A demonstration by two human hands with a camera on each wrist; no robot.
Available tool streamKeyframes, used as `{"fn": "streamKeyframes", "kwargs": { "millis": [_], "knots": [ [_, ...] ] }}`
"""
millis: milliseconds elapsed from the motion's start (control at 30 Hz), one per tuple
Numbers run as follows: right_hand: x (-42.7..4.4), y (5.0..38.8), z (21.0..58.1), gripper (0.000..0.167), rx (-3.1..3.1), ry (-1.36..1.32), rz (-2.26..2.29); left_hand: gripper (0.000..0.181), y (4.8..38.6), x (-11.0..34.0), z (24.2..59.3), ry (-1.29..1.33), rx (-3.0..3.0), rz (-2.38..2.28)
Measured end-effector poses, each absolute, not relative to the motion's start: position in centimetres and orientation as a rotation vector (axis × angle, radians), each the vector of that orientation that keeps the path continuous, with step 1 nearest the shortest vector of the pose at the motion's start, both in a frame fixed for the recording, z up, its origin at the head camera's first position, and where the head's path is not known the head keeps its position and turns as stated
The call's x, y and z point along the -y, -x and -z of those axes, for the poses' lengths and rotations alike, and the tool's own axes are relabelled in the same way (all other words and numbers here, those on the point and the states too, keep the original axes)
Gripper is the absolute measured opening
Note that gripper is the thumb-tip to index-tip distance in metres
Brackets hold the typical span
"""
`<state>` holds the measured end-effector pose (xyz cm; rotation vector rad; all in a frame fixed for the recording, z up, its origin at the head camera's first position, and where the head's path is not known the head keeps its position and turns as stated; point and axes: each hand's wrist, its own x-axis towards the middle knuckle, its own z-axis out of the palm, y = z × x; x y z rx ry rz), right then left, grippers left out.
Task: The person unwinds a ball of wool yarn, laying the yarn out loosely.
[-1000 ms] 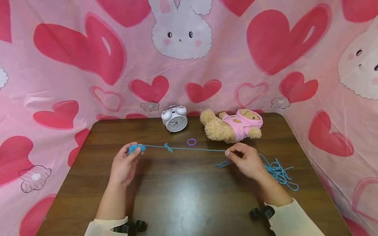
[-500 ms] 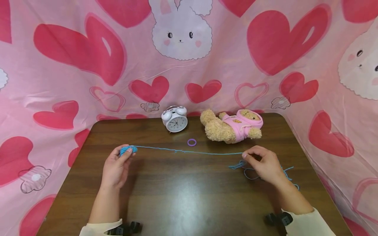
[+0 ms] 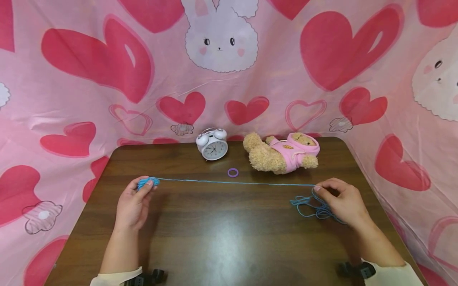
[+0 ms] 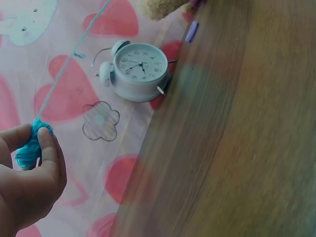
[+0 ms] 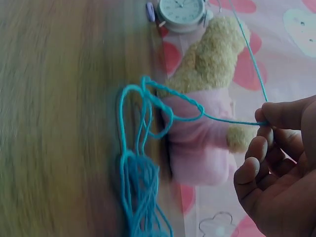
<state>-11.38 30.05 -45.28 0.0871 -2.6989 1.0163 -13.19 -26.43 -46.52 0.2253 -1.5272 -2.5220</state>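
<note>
Between the fingers and thumb of my left hand (image 3: 132, 210) I hold a small wound bundle of blue yarn (image 3: 148, 182), at the left of the head view. A single taut strand (image 3: 229, 182) runs from it across the table to my right hand (image 3: 345, 204), which pinches it between thumb and forefinger. In the left wrist view a small knot (image 4: 78, 55) shows on the strand. Loose loops of blue yarn (image 5: 143, 182) hang from the right hand's pinch and trail down to the table in the right wrist view; the right hand partly covers them in the head view.
At the table's back edge stands a white twin-bell alarm clock (image 3: 213, 147). Right of it lies a teddy bear (image 3: 282, 153) in a pink hoodie. A purple ring (image 3: 233, 172) lies in front of them on the brown table (image 3: 214, 246). A pink heart-print cloth (image 3: 279, 71) hangs behind.
My hands have moved apart, left hand leftward and right hand rightward, drawing out a longer strand. The knot in the middle has shrunk from view, and the loose yarn has shifted left on the table.
</note>
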Motion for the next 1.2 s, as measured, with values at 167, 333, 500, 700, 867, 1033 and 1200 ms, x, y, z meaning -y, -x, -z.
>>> {"fn": "streamKeyframes", "kwargs": {
  "millis": [167, 333, 500, 700, 867, 1033, 1200],
  "knots": [
    [-31.7, 10.9, 45.3, 0.013, 2.704, -0.044, -0.987, 0.016, 12.9, 27.1, 46.4, -0.233, 1.51, 2.515],
    [-33.5, 10.8, 45.8, 0.015, 2.704, 0.012, -0.965, 0.016, 12.6, 27.6, 46.3, -0.242, 1.481, 2.514],
    [-35.2, 10.5, 46.5, 0.02, 2.702, 0.066, -0.971, 0.017, 12.4, 28.0, 46.2, -0.253, 1.465, 2.518],
    [-37.0, 9.9, 47.2, 0.025, 2.712, 0.136, -0.999, 0.016, 12.1, 28.5, 46.2, -0.253, 1.479, 2.513],
    [-38.6, 9.4, 47.7, 0.027, 2.721, 0.181, -0.973, 0.018, 11.9, 29.0, 46.3, -0.256, 1.466, 2.508],
    [-40.0, 9.1, 48.0, 0.032, 2.766, 0.228, -0.94, 0.019, 11.6, 29.6, 46.2, -0.265, 1.441, 2.508],
    [-40.9, 8.8, 48.4, 0.033, 2.796, 0.247, -0.92, 0.019, 11.4, 30.1, 46.1, -0.286, 1.412, 2.498]
  ]
}}
